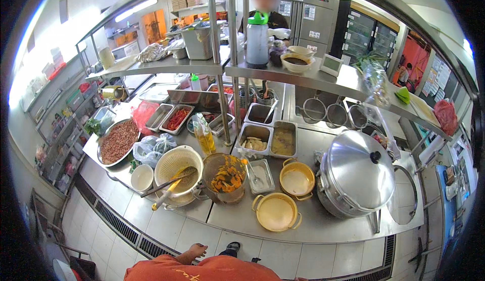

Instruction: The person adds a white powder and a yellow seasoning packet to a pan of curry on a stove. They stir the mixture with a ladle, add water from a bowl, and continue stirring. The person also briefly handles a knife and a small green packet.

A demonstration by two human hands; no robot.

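Observation:
My left hand [197,250] hangs below the counter's front edge, holding nothing, fingers loosely apart. Of my right hand [301,279], at most a sliver shows at the bottom rim. Before me on the steel counter [235,220] stand two gold two-handled pots [277,212] [297,179]. Left of them is a deep metal pot [224,194] smeared inside with orange paste. Beside it, a cream colander [178,159] holds a yellow-handled utensil [166,195] and a dark stick [163,184]. A steel tray of white powder [261,176] has a spoon in it.
A large lidded aluminium pot [356,171] stands right. Left lie a tray of small reddish pieces [118,141], plastic bags [153,148] and an oil bottle [204,135]. Food pans [283,139] sit behind. An overhead shelf [303,78] crosses the counter; a person [280,20] stands beyond.

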